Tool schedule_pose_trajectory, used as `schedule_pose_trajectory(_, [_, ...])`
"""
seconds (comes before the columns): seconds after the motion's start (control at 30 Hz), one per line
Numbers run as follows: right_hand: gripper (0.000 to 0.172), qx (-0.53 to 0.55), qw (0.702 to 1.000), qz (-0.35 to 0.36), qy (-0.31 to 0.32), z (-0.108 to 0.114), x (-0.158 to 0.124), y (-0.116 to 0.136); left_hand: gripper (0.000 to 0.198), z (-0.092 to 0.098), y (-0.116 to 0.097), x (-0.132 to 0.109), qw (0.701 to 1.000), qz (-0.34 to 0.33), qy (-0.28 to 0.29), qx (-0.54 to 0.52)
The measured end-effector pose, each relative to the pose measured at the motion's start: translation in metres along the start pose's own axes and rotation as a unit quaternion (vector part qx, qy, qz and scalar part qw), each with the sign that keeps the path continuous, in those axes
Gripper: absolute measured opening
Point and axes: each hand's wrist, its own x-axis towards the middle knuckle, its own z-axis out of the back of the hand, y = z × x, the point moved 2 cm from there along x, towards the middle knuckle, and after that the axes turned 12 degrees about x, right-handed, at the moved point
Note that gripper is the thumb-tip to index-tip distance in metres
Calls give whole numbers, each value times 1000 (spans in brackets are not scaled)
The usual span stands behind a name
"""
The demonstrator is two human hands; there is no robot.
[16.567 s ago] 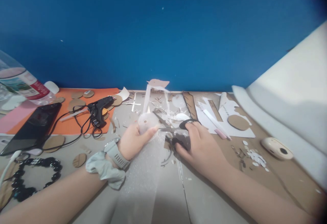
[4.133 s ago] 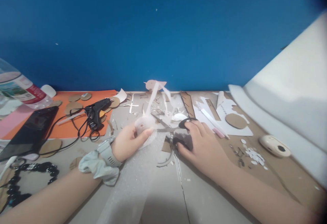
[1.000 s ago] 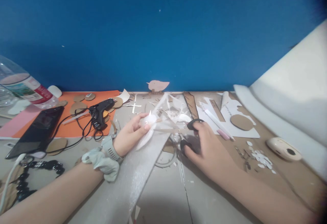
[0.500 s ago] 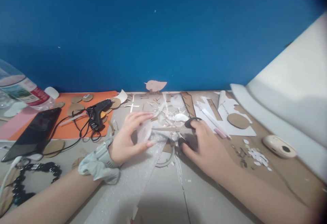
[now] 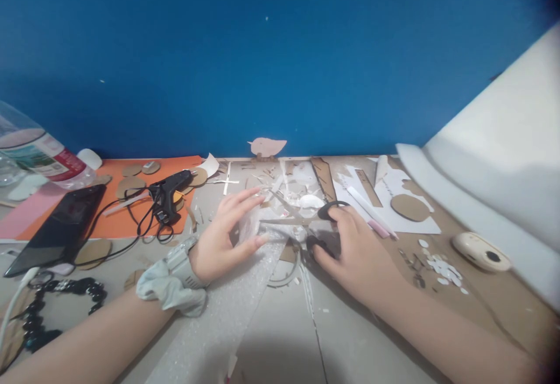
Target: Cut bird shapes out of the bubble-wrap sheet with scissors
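Note:
My right hand has its thumb and fingers in the dark handles of a pair of scissors, whose blades are spread and point left. My left hand curves around the upper end of a strip of bubble wrap, with the clear plastic between thumb and fingers. The strip runs down toward the bottom of the view. The scissor blades lie at the wrap's upper edge, just right of my left fingertips. Whether the lower blade touches the plastic is hard to make out.
To the left lie a black glue gun on orange paper, a phone, a beaded bracelet and a plastic bottle. Cardboard discs, white paper and scraps are on the right. A pink bird cutout stands against the wall.
The scissor blades have spread wider, with one blade now angled up toward my left fingertips. My left hand has hardly moved and stays at the bubble wrap.

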Motion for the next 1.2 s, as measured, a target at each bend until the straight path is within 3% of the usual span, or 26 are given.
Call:
schedule_pose_trajectory(0.27, [31, -5, 1000, -4, -6, -1, 0, 0, 61, -6, -1, -2, 998, -40, 29, 33])
schedule_pose_trajectory(0.57, [37, 37, 996, -76, 2, -2, 2, -5, 56, -12, 4, -1, 993, 75, 47, 82])
schedule_pose_trajectory(0.77, [38, 41, 995, -90, 4, -1, 2, -6, 41, -13, 9, -2, 992, 80, 61, 80])
schedule_pose_trajectory(1.2, [35, -12, 999, -42, -11, -1, 2, -6, 34, -5, 6, 0, 998, 49, -14, 37])
